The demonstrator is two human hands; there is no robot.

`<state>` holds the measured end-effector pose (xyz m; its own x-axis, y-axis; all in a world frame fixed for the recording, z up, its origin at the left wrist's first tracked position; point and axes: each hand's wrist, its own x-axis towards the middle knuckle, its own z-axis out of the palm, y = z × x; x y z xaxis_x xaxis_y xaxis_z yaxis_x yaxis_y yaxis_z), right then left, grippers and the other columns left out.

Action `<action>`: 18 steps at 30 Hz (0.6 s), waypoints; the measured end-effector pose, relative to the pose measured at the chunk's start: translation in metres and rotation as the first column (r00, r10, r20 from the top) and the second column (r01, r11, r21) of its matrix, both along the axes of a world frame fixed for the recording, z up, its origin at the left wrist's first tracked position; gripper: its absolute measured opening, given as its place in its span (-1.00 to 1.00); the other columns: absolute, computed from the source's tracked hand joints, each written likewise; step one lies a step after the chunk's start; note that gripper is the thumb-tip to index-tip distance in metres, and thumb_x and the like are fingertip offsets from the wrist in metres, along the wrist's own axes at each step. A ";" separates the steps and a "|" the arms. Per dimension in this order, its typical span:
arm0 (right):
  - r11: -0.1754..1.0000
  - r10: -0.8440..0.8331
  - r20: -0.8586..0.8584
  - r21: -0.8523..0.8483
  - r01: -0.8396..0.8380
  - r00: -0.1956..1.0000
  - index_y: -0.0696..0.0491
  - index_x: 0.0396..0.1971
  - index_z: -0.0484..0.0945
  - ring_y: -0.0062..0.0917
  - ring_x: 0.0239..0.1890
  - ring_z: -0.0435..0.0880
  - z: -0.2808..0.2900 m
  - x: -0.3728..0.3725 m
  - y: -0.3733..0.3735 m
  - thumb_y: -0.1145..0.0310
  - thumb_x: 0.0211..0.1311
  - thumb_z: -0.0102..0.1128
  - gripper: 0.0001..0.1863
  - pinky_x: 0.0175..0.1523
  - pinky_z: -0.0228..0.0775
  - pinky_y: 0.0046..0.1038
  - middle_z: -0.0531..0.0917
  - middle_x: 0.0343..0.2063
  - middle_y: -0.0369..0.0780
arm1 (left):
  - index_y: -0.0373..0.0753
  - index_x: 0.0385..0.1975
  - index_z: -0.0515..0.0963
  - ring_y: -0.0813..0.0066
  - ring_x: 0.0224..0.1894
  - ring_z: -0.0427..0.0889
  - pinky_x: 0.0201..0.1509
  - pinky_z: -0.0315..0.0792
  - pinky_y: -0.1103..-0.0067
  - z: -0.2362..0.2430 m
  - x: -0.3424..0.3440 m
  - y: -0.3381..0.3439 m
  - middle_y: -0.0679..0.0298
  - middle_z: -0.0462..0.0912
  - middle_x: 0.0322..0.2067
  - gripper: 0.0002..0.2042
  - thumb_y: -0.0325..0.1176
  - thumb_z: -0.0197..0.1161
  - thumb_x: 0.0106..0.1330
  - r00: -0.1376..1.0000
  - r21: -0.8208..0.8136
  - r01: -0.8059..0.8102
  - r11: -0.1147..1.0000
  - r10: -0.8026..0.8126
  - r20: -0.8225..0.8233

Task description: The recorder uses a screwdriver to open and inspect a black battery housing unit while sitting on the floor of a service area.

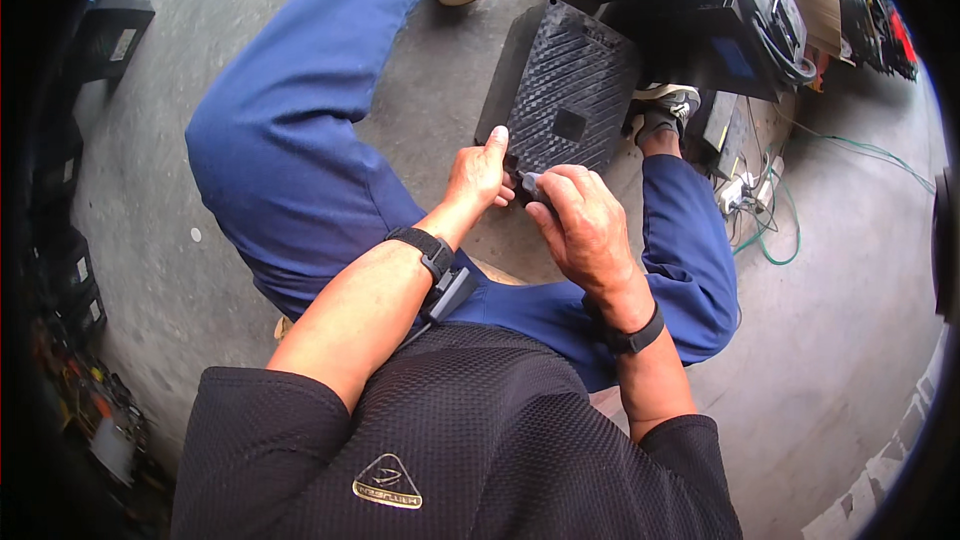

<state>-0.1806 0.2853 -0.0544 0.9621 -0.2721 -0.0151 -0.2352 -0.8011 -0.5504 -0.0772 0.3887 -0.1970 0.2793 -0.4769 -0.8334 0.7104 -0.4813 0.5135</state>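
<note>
I sit low on a bare grey concrete floor, knees spread, my dark mesh shirt filling the bottom of the view and my blue trousers running out to either side. My left hand is partly closed, thumb raised and pressed against the near edge of a black ribbed plastic panel, the fingers curled beneath that edge. My right hand is curled shut around a small dark grey tool or part, pinched at the fingertips and touching the same near edge of the panel, just beside my left fingers; I cannot tell what that small piece is. Each wrist carries a black band. The panel stands tilted between my feet, its diagonal ribs facing me, a small square recess near its middle. Past my right shoe lie a white power strip and loose green and white cables on the concrete. Farther off at the upper right stands a stack of black equipment with a blue rectangular label, and brown cardboard behind it. Along the left rim, dark boxes with pale rectangular labels line the floor.
</note>
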 end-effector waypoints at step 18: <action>0.995 -0.013 0.000 0.101 0.013 1.000 0.11 -0.10 0.56 -0.08 0.00 0.59 -0.001 0.008 -0.002 0.63 -0.07 0.27 -0.58 0.09 0.51 -0.18 0.58 -0.07 -0.05 | -0.47 -0.53 0.60 0.26 -0.63 0.70 -0.60 0.59 0.41 -0.002 0.001 -0.011 0.05 0.62 -0.65 -0.24 0.29 0.03 0.47 1.000 0.117 -0.031 0.993 0.031 0.001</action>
<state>-0.1728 0.2832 -0.0550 0.9585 -0.2821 -0.0423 -0.2450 -0.7383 -0.6284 -0.0766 0.3777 -0.1991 0.2921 -0.3675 -0.8830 0.7261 -0.5157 0.4548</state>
